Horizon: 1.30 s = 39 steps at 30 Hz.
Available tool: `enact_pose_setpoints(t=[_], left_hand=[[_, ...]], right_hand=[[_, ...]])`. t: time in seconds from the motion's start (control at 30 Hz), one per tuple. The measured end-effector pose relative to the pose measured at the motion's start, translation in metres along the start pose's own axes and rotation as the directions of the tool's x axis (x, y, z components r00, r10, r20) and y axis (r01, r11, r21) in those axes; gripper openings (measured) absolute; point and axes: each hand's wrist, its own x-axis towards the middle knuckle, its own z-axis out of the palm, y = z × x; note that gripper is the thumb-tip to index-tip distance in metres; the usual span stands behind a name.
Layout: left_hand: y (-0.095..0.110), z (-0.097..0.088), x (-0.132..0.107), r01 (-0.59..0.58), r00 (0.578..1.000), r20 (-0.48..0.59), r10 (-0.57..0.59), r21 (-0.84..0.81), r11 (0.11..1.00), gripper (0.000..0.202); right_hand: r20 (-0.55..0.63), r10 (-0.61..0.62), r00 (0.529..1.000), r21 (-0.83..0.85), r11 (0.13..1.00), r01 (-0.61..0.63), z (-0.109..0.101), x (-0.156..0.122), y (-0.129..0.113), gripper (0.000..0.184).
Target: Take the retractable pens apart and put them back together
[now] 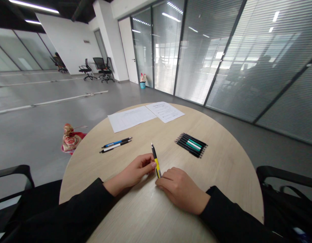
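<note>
A yellow and black pen (156,161) stands tilted over the round wooden table (221,168), tip pointing away from me. My left hand (135,170) pinches its barrel with closed fingers. My right hand (182,189) curls around the pen's lower end, which is hidden under the fingers. Both wrists rest on the tabletop near its front edge.
Two pens, one blue (117,142) and one white, lie side by side at the left. A row of several black and green pens (191,145) lies at the right. Two paper sheets (145,115) lie at the far edge. Black chairs (284,175) flank the table; a patterned bag (69,138) sits on the floor.
</note>
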Motion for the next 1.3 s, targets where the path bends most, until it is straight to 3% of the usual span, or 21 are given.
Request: enact_pose_setpoints(t=[0.27, 0.47, 0.77, 1.07, 1.3], left_hand=[[-0.004, -0.002, 0.002, 0.008, 0.997, -0.071, -0.008, -0.006, 1.000, 0.038], [0.005, -0.002, -0.001, 0.029, 0.996, -0.082, -0.030, -0.018, 0.999, 0.034], [-0.005, -0.014, 0.005, -0.041, 0.960, -0.280, 0.015, -0.088, 0.995, 0.026], [-0.001, -0.013, 0.004, 0.009, 0.968, -0.251, -0.027, -0.072, 0.997, 0.032], [0.001, -0.011, 0.004, 0.066, 0.972, -0.218, -0.083, -0.086, 0.994, 0.034]], right_hand=[[0.005, 0.065, 0.998, 0.028, 0.997, -0.065, -0.005, 0.001, 0.000, 0.010], [0.004, 0.067, 0.998, 0.004, 0.998, -0.067, 0.000, 0.001, 0.003, 0.015], [0.039, 0.126, 0.991, 0.044, 0.991, -0.128, -0.002, 0.000, 0.006, 0.019], [0.032, 0.346, 0.938, 0.056, 0.936, -0.348, -0.005, 0.000, 0.007, 0.025], [-0.026, 0.405, 0.914, 0.031, 0.914, -0.404, -0.005, 0.000, 0.007, 0.009]])
